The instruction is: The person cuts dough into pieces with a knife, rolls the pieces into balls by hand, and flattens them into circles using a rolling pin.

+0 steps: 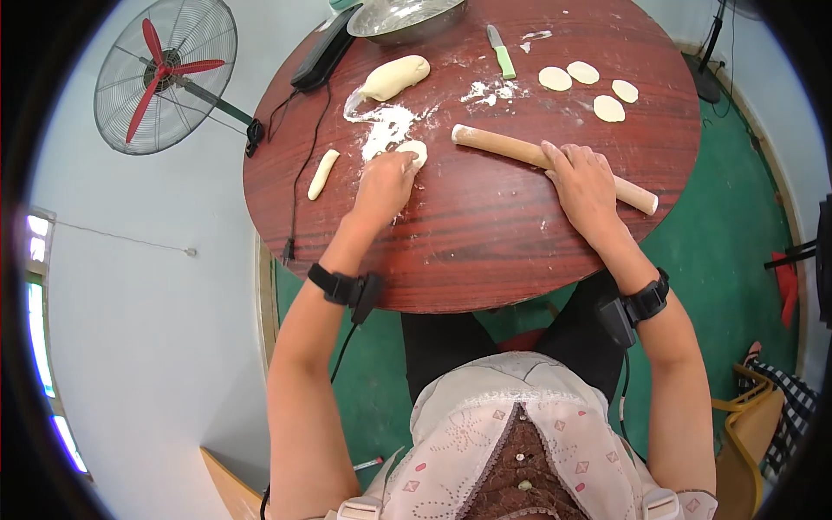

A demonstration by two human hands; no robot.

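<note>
My left hand [386, 184] pinches a small flattened round of dough [416, 152] at the edge of a patch of white flour [387, 128]. Under my right hand [585, 184] lies a wooden rolling pin [498, 145], its fingers curled over the middle of the shaft. The pin rests slantwise on the table, apart from the dough round. To the left of my left hand is a short dough strip [323, 174]. A thick dough log [397, 78] lies farther back. Several thin rolled wrappers [609, 108] are spread out at the back right.
The round reddish-brown table [485, 251] carries a metal bowl [406, 22], a green-handled knife [501, 52] and a long black device [327, 48] with a cord [314, 178]. A fan [166, 71] stands at the left. A yellow chair [747, 433] is at the lower right.
</note>
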